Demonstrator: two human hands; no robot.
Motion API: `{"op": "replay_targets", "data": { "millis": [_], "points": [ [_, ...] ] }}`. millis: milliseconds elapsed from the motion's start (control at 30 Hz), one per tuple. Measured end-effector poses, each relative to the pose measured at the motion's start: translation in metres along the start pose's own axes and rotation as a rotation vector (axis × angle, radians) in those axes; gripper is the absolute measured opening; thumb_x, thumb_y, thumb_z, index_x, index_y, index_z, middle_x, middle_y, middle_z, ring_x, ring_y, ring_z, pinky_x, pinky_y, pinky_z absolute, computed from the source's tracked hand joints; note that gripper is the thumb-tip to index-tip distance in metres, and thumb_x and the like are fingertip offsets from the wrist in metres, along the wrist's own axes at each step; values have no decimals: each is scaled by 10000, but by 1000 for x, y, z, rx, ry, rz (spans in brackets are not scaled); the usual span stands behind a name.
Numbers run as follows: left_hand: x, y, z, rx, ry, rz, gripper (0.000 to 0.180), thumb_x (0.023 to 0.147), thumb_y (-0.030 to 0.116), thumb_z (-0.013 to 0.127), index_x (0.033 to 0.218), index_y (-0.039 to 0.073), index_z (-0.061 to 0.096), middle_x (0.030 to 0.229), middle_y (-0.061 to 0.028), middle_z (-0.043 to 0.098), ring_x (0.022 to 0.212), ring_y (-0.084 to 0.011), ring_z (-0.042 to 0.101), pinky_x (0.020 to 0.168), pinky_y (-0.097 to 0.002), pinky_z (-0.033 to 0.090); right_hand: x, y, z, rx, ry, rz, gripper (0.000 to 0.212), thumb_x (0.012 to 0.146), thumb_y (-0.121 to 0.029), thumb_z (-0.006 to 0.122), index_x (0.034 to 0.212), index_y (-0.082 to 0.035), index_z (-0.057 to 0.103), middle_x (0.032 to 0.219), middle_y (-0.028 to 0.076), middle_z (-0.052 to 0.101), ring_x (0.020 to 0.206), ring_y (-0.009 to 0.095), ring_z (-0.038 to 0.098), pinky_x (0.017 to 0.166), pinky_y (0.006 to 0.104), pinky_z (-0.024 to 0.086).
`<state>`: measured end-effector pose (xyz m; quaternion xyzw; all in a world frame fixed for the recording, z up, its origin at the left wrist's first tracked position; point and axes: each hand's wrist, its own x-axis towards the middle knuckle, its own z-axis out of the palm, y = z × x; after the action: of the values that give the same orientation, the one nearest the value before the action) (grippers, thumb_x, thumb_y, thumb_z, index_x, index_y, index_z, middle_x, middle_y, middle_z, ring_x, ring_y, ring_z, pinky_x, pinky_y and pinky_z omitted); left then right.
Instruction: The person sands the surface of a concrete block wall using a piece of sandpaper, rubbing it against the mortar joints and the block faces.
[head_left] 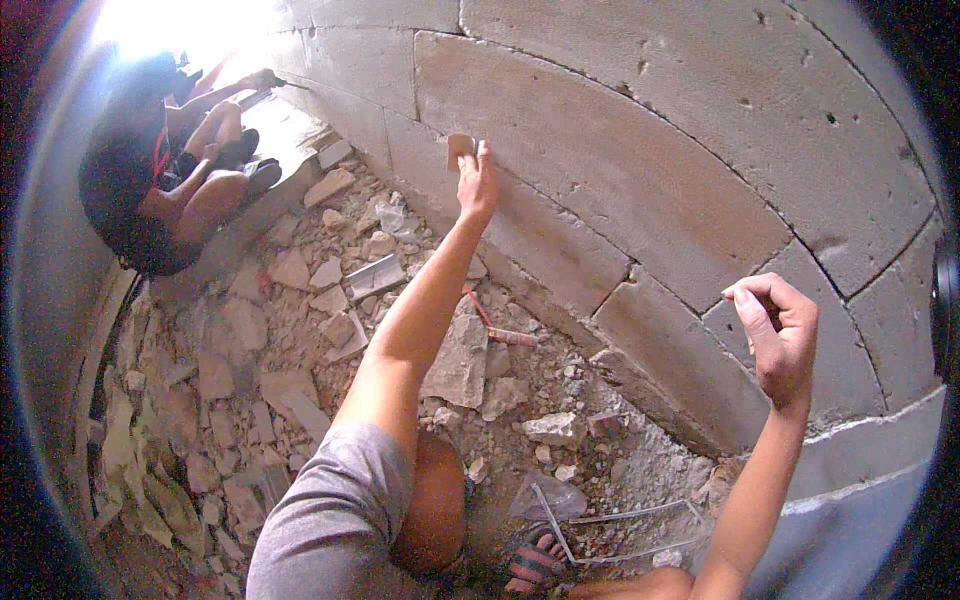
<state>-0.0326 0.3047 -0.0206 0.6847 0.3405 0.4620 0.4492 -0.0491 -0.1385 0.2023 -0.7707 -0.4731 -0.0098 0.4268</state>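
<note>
My left hand [478, 190] reaches out to the grey block wall [600, 150], its fingers pressing a small flat tan piece [459, 150] with straight edges against the surface. Whether that piece is sandpaper or a thin pad I cannot tell. On the right, my right hand [780, 335] is raised in front of the wall, with the fingers curled in and the thumb against them. The inside of that hand is hidden, and nothing sticks out of it.
Broken stone and rubble [460, 360] cover the floor below the wall. Among it lie a metal channel piece [376, 277], a red-handled tool [510, 337] and a bent pale strip frame [620, 515] beside my foot. Another person [150, 170] crouches at the far left, holding a dark tool to the wall.
</note>
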Motion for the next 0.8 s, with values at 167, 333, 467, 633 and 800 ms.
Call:
{"op": "replay_targets", "data": {
  "millis": [167,333,467,633,800],
  "points": [
    [-2,24,0,-44,114,-27,864,882,630,256,1405,-53,182,1463,-275,135,1380,-343,127,1114,-371,145,11,4,13,21,-1,25,129,850,-106,558,801,-13,632,697,-17,581,629,37,474,568,205,371],
    [10,23,-9,-82,192,-14,864,889,619,256,1402,-70,163,1461,-281,132,1379,-352,123,1116,-369,138,19,12,32,18,41,-109,147,867,-130,552,797,-20,620,605,-67,464,485,-4,339,436,181,239],
    [57,-12,-37,-10,190,-46,856,897,610,229,1398,-81,156,1464,-275,133,1378,-350,126,1120,-367,128,19,7,33,47,-27,17,108,834,-80,557,800,-7,630,715,8,611,655,59,521,617,214,414],
    [57,23,-26,-115,207,-132,847,897,617,199,1405,-60,166,1463,-270,142,1374,-358,136,1118,-394,135,-3,10,10,-160,-27,40,78,782,-80,587,755,-27,636,684,27,612,605,86,537,561,235,402],
    [122,-54,-45,100,277,53,826,899,606,204,1411,-41,172,1473,-246,138,1373,-362,134,1115,-398,144,-68,5,-4,-294,-189,-12,79,696,-106,596,646,-46,609,642,51,594,605,118,529,564,240,382]
  ]
}}
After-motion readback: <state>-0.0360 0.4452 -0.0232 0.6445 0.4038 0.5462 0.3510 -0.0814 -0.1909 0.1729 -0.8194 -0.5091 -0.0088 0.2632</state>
